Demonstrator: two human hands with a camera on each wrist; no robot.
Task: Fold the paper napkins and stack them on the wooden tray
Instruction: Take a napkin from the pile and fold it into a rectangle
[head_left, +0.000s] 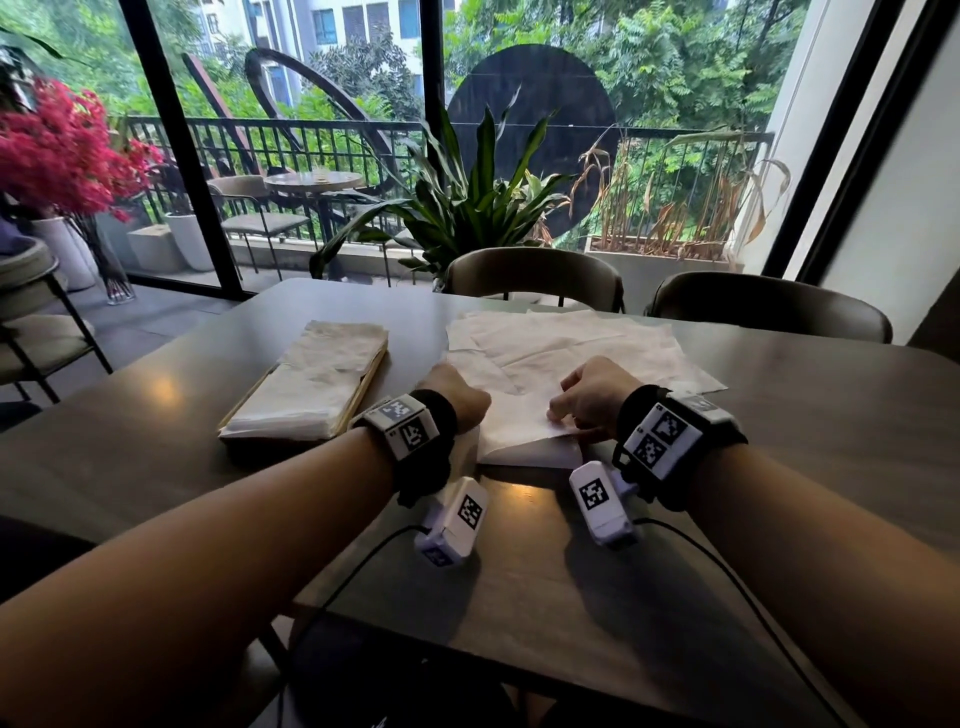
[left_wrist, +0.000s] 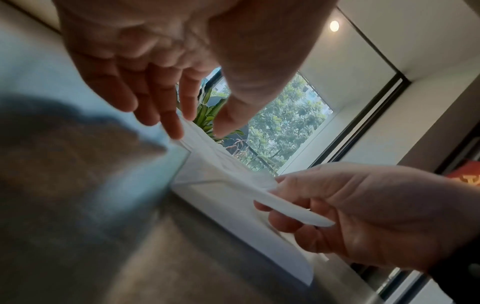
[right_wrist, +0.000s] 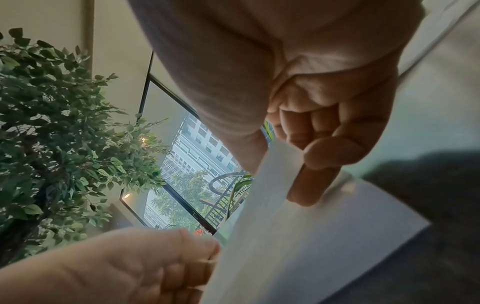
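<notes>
A white paper napkin (head_left: 519, 431) lies partly folded near the table's front, its near edge lifted. My left hand (head_left: 460, 397) pinches its left edge between thumb and fingers (left_wrist: 179, 127). My right hand (head_left: 563, 410) pinches the raised right edge, seen close in the right wrist view (right_wrist: 283, 162). In that view the napkin (right_wrist: 285, 236) bends upward between both hands. The wooden tray (head_left: 366, 384) sits to the left of my left hand with a stack of folded napkins (head_left: 317, 384) on it. Several unfolded napkins (head_left: 571, 338) lie spread behind my hands.
The dark table (head_left: 805, 467) reaches to a near edge below my forearms. Two chairs (head_left: 535, 273) (head_left: 769, 306) stand at the far side, with a leafy plant (head_left: 467, 202) and window behind. Cables (head_left: 353, 577) trail from the wrist cameras over the table's front.
</notes>
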